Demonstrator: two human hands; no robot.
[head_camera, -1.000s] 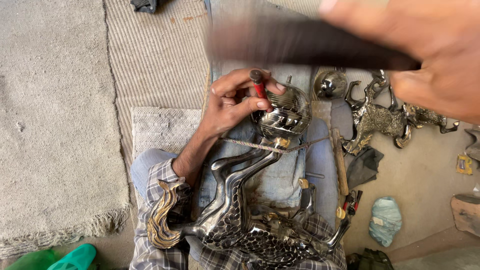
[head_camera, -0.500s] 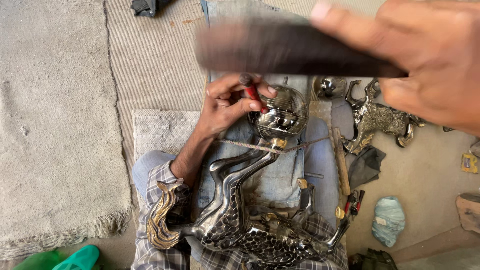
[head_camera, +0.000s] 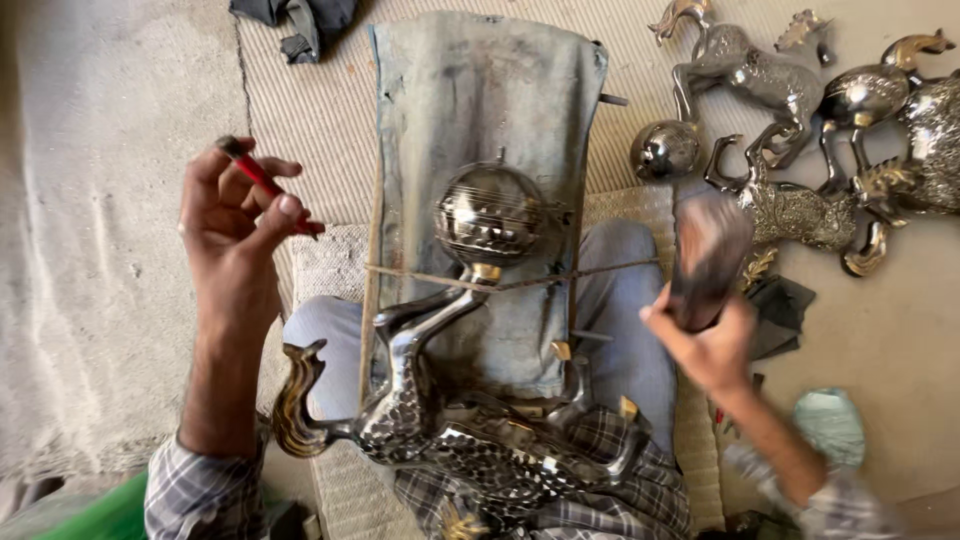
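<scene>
A shiny metal horse figure (head_camera: 470, 440) lies across my lap, its front legs raised against a metal ball (head_camera: 490, 212). It rests on a board wrapped in worn blue cloth (head_camera: 480, 90), tied with a string. My left hand (head_camera: 235, 225) is lifted to the left of the ball and pinches a thin red-handled chisel (head_camera: 262, 180). My right hand (head_camera: 705, 335) is to the right of the board and grips a dark, blurred mallet (head_camera: 708, 250).
Several more metal horse figures (head_camera: 790, 80) and a loose metal ball (head_camera: 665, 150) lie on the mat at the upper right. A dark cloth (head_camera: 295, 18) lies at the top, a pale green object (head_camera: 830, 425) at the lower right.
My left hand has lifted the red chisel off the ball and moved left. My right hand has come down from the raised position near the camera to beside the board.
</scene>
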